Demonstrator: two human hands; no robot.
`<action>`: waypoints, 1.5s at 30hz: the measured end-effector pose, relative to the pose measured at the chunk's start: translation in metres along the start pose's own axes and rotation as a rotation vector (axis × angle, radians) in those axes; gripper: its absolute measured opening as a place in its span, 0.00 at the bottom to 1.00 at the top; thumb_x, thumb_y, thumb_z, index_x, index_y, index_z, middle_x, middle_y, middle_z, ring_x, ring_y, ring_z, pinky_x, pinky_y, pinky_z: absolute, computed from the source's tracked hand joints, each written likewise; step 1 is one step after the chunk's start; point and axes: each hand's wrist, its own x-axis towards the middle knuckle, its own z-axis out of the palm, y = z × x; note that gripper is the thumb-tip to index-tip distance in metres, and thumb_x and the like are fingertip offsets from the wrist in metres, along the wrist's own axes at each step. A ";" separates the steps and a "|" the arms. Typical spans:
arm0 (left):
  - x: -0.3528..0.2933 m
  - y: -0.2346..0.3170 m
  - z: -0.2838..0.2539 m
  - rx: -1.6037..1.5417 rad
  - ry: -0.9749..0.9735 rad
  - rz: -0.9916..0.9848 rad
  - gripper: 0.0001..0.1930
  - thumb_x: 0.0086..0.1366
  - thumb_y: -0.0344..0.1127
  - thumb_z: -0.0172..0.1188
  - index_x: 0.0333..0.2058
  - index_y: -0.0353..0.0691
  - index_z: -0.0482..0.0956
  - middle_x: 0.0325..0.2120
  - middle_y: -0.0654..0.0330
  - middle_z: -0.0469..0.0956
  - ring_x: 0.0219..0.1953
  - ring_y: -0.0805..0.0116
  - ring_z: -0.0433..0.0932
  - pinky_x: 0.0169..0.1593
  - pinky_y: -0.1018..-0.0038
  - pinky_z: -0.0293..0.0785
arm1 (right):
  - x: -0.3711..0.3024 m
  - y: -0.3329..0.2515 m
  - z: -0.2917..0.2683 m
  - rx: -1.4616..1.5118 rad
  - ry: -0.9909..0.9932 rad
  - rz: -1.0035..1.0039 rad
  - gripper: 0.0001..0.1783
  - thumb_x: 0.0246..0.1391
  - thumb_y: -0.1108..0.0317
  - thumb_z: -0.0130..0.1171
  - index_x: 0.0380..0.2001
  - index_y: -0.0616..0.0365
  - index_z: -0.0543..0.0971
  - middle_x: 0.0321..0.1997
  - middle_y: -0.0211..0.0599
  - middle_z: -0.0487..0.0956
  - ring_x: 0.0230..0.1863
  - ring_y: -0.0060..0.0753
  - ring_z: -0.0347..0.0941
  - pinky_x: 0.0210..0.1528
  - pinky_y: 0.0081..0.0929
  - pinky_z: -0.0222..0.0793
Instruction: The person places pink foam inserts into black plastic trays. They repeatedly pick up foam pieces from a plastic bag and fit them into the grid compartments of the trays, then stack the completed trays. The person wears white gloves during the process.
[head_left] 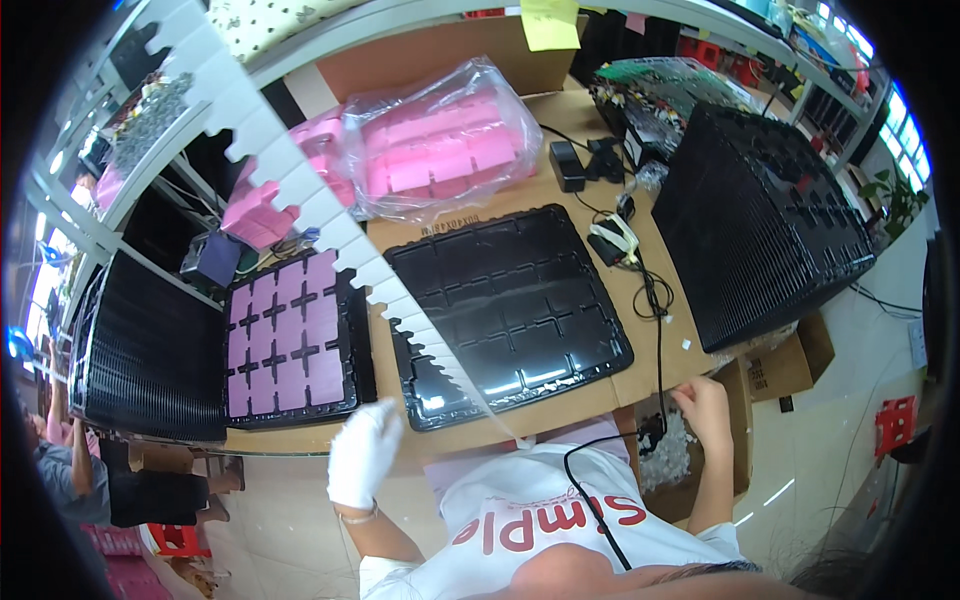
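Note:
My left hand (365, 455), in a white glove, is at the table's front edge, just below the gap between two black trays. Its fingertips are smeared, so I cannot tell how far they are closed. My bare right hand (705, 412) is by the front edge further right, thumb and fingers pinched together near a black cable (660, 350); whatever they may hold is too small to make out. Between and beyond the hands lies a shiny black moulded tray (510, 300) with cross-shaped ridges. Left of it, another black tray holds flat pink-purple pieces (285, 340).
Tall stacks of black trays stand at the left (150, 350) and right (765, 230). Pink pieces in a clear bag (440, 145) lie at the back. A black power adapter (567, 166) sits nearby. A notched white strip (300, 190) crosses the view. A person (75, 475) is at far left.

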 end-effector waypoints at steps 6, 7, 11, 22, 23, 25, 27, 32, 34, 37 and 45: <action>0.139 -0.004 0.038 -0.085 0.328 0.269 0.10 0.63 0.36 0.61 0.40 0.39 0.82 0.37 0.50 0.81 0.39 0.51 0.80 0.43 0.64 0.77 | 0.161 -0.180 0.048 0.319 0.179 -0.857 0.04 0.53 0.74 0.61 0.31 0.60 0.77 0.33 0.42 0.76 0.35 0.46 0.75 0.37 0.36 0.71; 0.170 -0.003 0.053 -0.195 0.394 0.366 0.09 0.62 0.35 0.61 0.39 0.40 0.82 0.37 0.52 0.81 0.40 0.52 0.80 0.45 0.65 0.77 | 0.200 -0.195 0.065 0.271 0.244 -0.946 0.07 0.51 0.76 0.61 0.34 0.61 0.76 0.35 0.43 0.75 0.40 0.48 0.73 0.40 0.37 0.70; 0.239 0.059 0.067 -0.200 0.419 0.473 0.09 0.60 0.35 0.61 0.38 0.41 0.84 0.38 0.53 0.82 0.43 0.52 0.80 0.49 0.63 0.76 | 0.338 -0.222 0.119 -0.006 0.360 -1.006 0.11 0.46 0.76 0.61 0.35 0.59 0.77 0.39 0.42 0.74 0.45 0.48 0.71 0.49 0.36 0.70; 0.285 0.080 0.073 -0.321 0.267 0.462 0.07 0.59 0.32 0.61 0.36 0.43 0.84 0.37 0.54 0.82 0.41 0.52 0.79 0.47 0.61 0.76 | 0.465 -0.249 0.152 -0.187 -0.297 -0.734 0.07 0.33 0.71 0.72 0.19 0.59 0.82 0.22 0.40 0.81 0.28 0.39 0.79 0.35 0.34 0.75; 0.290 0.081 0.073 -0.307 0.320 0.502 0.07 0.59 0.32 0.61 0.36 0.43 0.84 0.38 0.54 0.82 0.41 0.53 0.79 0.47 0.61 0.76 | 0.470 -0.255 0.149 -0.140 -0.341 -0.661 0.08 0.33 0.71 0.72 0.20 0.59 0.83 0.22 0.40 0.81 0.26 0.37 0.79 0.33 0.33 0.74; 0.301 0.085 0.075 -0.280 0.425 0.582 0.07 0.59 0.31 0.61 0.36 0.42 0.84 0.38 0.54 0.82 0.41 0.53 0.79 0.48 0.62 0.76 | 0.478 -0.266 0.143 -0.049 -0.427 -0.512 0.09 0.32 0.71 0.74 0.22 0.59 0.84 0.20 0.39 0.82 0.24 0.33 0.78 0.30 0.31 0.74; 0.313 0.086 0.078 -0.264 0.398 0.623 0.08 0.59 0.31 0.61 0.38 0.42 0.83 0.39 0.55 0.81 0.43 0.53 0.78 0.49 0.63 0.75 | 0.485 -0.270 0.144 -0.144 -0.449 -0.488 0.11 0.30 0.71 0.76 0.23 0.58 0.85 0.21 0.38 0.82 0.24 0.30 0.78 0.29 0.29 0.74; 0.325 0.089 0.087 -0.276 0.388 0.634 0.09 0.59 0.30 0.62 0.39 0.43 0.82 0.40 0.56 0.81 0.44 0.54 0.78 0.49 0.64 0.74 | 0.490 -0.275 0.152 -0.322 -0.574 -0.474 0.13 0.30 0.70 0.79 0.23 0.57 0.86 0.23 0.35 0.82 0.24 0.27 0.76 0.26 0.28 0.73; 0.327 0.090 0.089 -0.279 0.370 0.605 0.09 0.58 0.30 0.62 0.39 0.43 0.82 0.40 0.57 0.82 0.44 0.54 0.78 0.49 0.64 0.74 | 0.493 -0.273 0.152 -0.333 -0.659 -0.462 0.12 0.31 0.70 0.79 0.23 0.56 0.86 0.22 0.32 0.82 0.22 0.25 0.74 0.25 0.28 0.71; 0.326 0.086 0.091 -0.316 0.385 0.562 0.06 0.59 0.32 0.61 0.35 0.41 0.83 0.38 0.56 0.82 0.43 0.54 0.78 0.50 0.63 0.75 | 0.490 -0.274 0.146 0.031 -0.743 -0.306 0.09 0.36 0.69 0.77 0.23 0.55 0.85 0.22 0.30 0.80 0.23 0.23 0.72 0.25 0.23 0.69; 0.336 0.105 0.089 0.018 0.495 0.622 0.31 0.63 0.45 0.59 0.61 0.35 0.66 0.60 0.43 0.67 0.64 0.41 0.62 0.67 0.54 0.56 | 0.479 -0.285 0.141 0.771 -0.314 -0.395 0.14 0.49 0.64 0.71 0.36 0.62 0.83 0.35 0.34 0.82 0.35 0.23 0.74 0.40 0.24 0.70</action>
